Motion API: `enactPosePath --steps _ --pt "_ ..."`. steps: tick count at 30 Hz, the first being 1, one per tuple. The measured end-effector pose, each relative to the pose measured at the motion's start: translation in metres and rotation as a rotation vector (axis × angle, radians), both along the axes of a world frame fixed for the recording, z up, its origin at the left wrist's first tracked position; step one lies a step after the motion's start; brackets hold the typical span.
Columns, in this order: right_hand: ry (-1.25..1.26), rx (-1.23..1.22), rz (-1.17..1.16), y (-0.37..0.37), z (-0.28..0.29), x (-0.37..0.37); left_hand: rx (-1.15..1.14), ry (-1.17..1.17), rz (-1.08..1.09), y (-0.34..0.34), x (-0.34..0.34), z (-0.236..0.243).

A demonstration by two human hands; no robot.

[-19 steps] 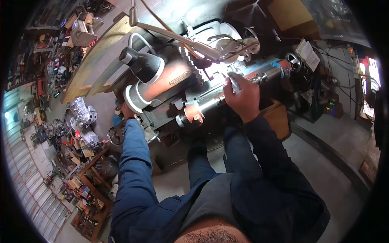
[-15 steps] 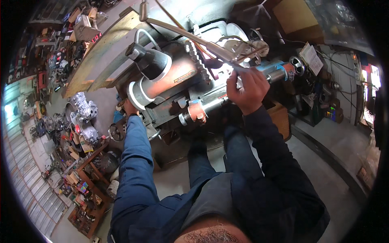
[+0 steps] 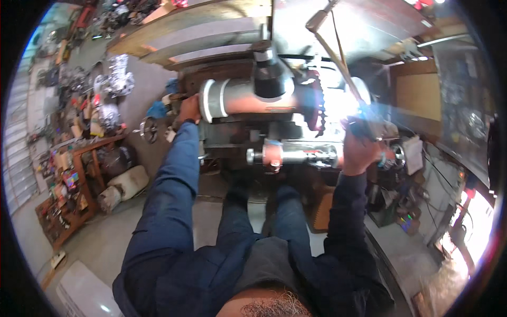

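Note:
My left hand [image 3: 189,110] is at the left end of a grey and orange cylindrical machine housing [image 3: 245,105], fingers curled round something partly hidden behind its white-ringed flange [image 3: 207,101]. A dark conical fitting [image 3: 272,74] rises from the housing, beside a toothed disc [image 3: 317,103]. My right hand [image 3: 362,153] is raised to the glaring light at the housing's right, near a jointed metal arm [image 3: 338,63]; its fingertips are blurred, and I cannot tell what they hold. In front runs a shiny horizontal cylinder [image 3: 296,154] with an orange collar [image 3: 272,153].
Wooden boards [image 3: 142,41] and a pale sheet [image 3: 346,24] lie behind the machine. At the left are handwheels [image 3: 149,132], metal castings [image 3: 119,79], a cluttered wooden rack [image 3: 76,185] and a pale container [image 3: 134,179]. Papers [image 3: 413,153] and cables hang at the right, near a bright opening [image 3: 475,227].
The view has turned, so the machine now lies level across it. My right hand appears farther right, at the bright light; my left hand remains at the housing's left end.

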State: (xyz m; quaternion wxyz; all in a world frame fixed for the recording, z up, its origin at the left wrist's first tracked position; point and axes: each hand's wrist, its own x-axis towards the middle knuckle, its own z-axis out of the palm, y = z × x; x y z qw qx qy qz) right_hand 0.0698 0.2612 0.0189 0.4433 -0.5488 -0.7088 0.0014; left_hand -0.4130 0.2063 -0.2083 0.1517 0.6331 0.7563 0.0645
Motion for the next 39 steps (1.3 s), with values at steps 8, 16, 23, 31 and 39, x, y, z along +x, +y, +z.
enactPosePath --steps 8,16,23,31,39 --pt "-0.004 -0.087 -0.082 0.007 -0.001 -0.003 0.225 -0.13 0.164 0.0 0.001 -0.031" --pt "-0.109 0.071 -0.135 0.022 -0.025 -0.007 0.163 0.136 -0.047 -0.013 -0.017 -0.04" --pt "0.103 -0.253 -0.036 0.012 0.011 -0.017 0.097 -0.155 0.245 0.006 0.008 -0.013" --pt "-0.521 -0.358 0.218 -0.001 0.037 0.003 0.144 0.115 0.012 -0.001 -0.001 -0.013" --pt "-0.236 -0.475 -0.082 -0.088 0.049 0.03 0.234 0.088 -0.077 -0.001 -0.013 -0.036"
